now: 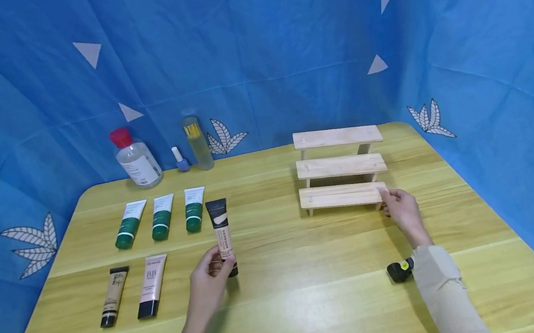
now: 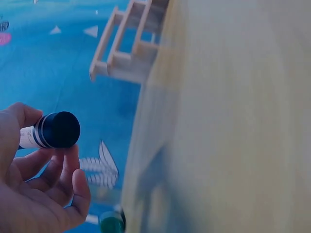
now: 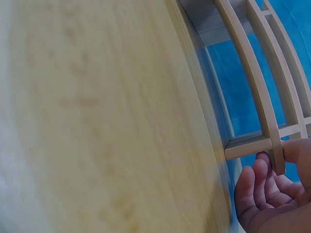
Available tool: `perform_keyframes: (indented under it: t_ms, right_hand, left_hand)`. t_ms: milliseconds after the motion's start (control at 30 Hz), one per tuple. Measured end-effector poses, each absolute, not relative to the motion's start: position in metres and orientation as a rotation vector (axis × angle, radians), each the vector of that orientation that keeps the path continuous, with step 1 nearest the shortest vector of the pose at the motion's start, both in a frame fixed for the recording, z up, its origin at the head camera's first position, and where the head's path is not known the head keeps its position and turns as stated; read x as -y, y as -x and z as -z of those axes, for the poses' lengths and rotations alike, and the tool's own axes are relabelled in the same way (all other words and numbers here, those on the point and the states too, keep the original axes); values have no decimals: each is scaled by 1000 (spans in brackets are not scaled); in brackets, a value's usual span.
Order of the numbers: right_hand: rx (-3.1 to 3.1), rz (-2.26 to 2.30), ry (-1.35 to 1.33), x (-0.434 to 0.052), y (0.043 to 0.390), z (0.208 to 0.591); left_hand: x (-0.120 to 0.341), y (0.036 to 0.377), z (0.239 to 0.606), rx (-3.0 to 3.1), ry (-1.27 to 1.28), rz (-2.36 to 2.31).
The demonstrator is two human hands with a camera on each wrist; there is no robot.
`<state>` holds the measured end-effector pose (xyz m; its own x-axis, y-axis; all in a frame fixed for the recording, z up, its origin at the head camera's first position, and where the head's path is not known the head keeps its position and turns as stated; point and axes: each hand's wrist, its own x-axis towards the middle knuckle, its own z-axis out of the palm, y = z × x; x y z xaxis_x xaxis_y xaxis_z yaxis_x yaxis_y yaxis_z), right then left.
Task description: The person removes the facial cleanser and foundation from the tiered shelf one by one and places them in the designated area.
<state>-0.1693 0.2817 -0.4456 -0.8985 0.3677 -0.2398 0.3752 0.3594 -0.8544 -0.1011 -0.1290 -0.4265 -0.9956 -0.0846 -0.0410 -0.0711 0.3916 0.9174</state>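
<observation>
My left hand [image 1: 209,279] pinches a small cosmetic tube [image 1: 224,238] near its black screw cap, with the flat black end pointing up and away. The left wrist view shows the round cap [image 2: 60,129] between thumb and fingers. At the right, my right hand [image 1: 402,210] grips the right end of the lowest step of a three-tier wooden stand [image 1: 343,195]. Seen from the right wrist, thumb and fingers [image 3: 262,179] pinch the end of that plank [image 3: 257,97].
Left of the held tube lie three green-and-white tubes [image 1: 160,217], a BB cream tube [image 1: 152,286] and a beige tube [image 1: 115,296]. Behind them stand a red-capped bottle [image 1: 140,162], a nail polish bottle [image 1: 180,160] and a gold-necked bottle [image 1: 199,147]. A blue curtain [image 1: 263,50] surrounds the table [image 1: 308,295].
</observation>
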Motion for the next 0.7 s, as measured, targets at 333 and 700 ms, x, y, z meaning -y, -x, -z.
perform_keyframes:
  t_ms: [333,700]
  right_hand:
    - [-2592,1627,-675,-282,171,448]
    - [-2584,1630,-698,-282,172,448]
  left_hand:
    - [171,85,439,2741,-440,1535]
    - [189,85,442,2910,-509,1325]
